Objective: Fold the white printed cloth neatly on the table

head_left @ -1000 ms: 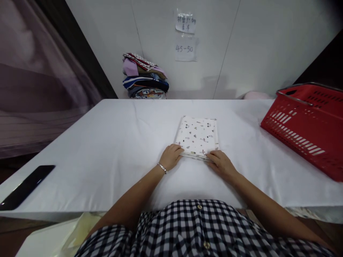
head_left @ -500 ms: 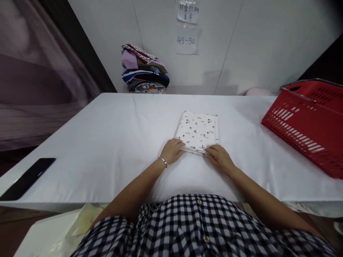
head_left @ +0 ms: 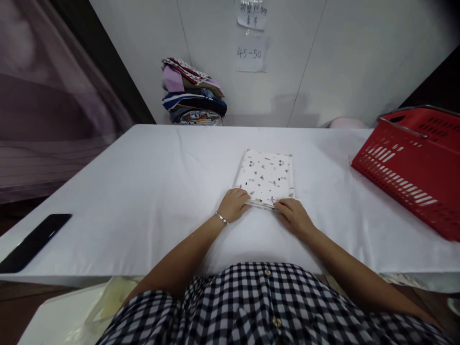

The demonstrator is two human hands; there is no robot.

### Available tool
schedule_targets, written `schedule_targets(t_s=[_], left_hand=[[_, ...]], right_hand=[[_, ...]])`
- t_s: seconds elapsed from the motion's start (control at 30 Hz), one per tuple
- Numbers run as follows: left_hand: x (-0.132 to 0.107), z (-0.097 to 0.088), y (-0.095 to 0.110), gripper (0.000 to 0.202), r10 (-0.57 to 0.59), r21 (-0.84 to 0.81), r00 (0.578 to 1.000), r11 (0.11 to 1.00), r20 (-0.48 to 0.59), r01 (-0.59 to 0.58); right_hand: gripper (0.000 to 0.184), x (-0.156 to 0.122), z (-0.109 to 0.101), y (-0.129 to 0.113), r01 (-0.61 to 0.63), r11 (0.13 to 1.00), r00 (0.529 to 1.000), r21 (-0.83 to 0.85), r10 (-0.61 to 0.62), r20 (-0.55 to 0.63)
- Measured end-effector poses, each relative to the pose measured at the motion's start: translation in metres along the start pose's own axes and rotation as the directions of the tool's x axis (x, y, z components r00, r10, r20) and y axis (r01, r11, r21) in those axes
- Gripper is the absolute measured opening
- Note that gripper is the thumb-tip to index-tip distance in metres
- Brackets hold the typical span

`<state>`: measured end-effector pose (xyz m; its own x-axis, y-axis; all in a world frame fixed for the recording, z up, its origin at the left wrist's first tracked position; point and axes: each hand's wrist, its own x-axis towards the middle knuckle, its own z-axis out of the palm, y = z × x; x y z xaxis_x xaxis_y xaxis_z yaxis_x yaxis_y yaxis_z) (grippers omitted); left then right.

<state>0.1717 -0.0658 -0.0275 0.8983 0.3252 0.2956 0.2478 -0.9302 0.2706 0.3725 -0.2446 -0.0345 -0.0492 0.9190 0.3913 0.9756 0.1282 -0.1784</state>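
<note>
A folded white cloth with small dark prints [head_left: 268,175] lies flat in the middle of the white table [head_left: 151,191]. My left hand [head_left: 233,205] curls its fingers around the cloth's near left corner. My right hand [head_left: 293,215] grips the near right corner in the same way, fingers bent over the edge. A silver bracelet circles my left wrist. Both forearms reach out from my checked shirt at the table's front edge.
A red plastic basket [head_left: 413,167] with a metal handle stands at the right. A pile of folded clothes [head_left: 194,98] sits against the back wall under paper notes. A black phone [head_left: 34,242] lies at the near left corner.
The view shifted slightly; both hands stay at the cloth's near corners with almost no movement.
</note>
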Motion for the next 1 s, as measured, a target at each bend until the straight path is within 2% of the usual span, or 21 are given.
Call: schedule_targets(t_s=[0.1, 0.23, 0.37, 0.53, 0.6, 0.7, 0.87, 1.0], left_hand=[[-0.001, -0.001, 0.000, 0.031, 0.004, 0.024, 1.000, 1.000, 0.024, -0.005], [0.001, 0.001, -0.001, 0.034, -0.012, 0.075, 0.999, 0.997, 0.033, 0.009], [0.006, -0.001, -0.009, 0.030, -0.005, 0.127, 0.999, 0.992, 0.037, 0.001], [0.005, -0.006, -0.028, 0.028, -0.104, 0.148, 0.993, 0.983, -0.063, 0.113], [0.002, -0.009, -0.031, 0.029, -0.110, 0.138, 0.990, 0.983, -0.086, 0.121], [-0.002, -0.012, -0.025, 0.031, -0.079, 0.131, 0.994, 0.987, -0.082, 0.090], [0.001, -0.007, -0.004, 0.036, 0.047, 0.113, 0.998, 0.993, -0.050, -0.041], [0.009, 0.001, -0.001, 0.024, 0.081, 0.137, 0.996, 0.988, -0.049, -0.073]], right_hand=[[0.038, -0.007, -0.001, 0.002, 0.008, 1.000, 1.000, -0.005, -0.008, 0.016], [0.047, -0.010, -0.001, 0.003, 0.000, 0.999, 1.000, -0.038, 0.000, 0.018], [0.043, -0.004, 0.003, -0.002, -0.013, 0.999, 1.000, -0.041, 0.013, -0.006], [0.037, 0.006, 0.010, -0.018, 0.083, 0.996, 0.996, 0.017, -0.083, -0.035], [0.039, 0.007, 0.009, -0.019, 0.137, 0.988, 0.989, 0.072, -0.133, -0.057], [0.044, 0.005, 0.003, -0.011, 0.191, 0.976, 0.981, 0.104, -0.186, -0.053], [0.045, 0.006, -0.004, 0.004, 0.186, 0.982, 0.983, 0.007, -0.186, 0.001], [0.043, 0.009, 0.005, 0.004, 0.183, 0.983, 0.981, 0.014, -0.181, -0.074]])
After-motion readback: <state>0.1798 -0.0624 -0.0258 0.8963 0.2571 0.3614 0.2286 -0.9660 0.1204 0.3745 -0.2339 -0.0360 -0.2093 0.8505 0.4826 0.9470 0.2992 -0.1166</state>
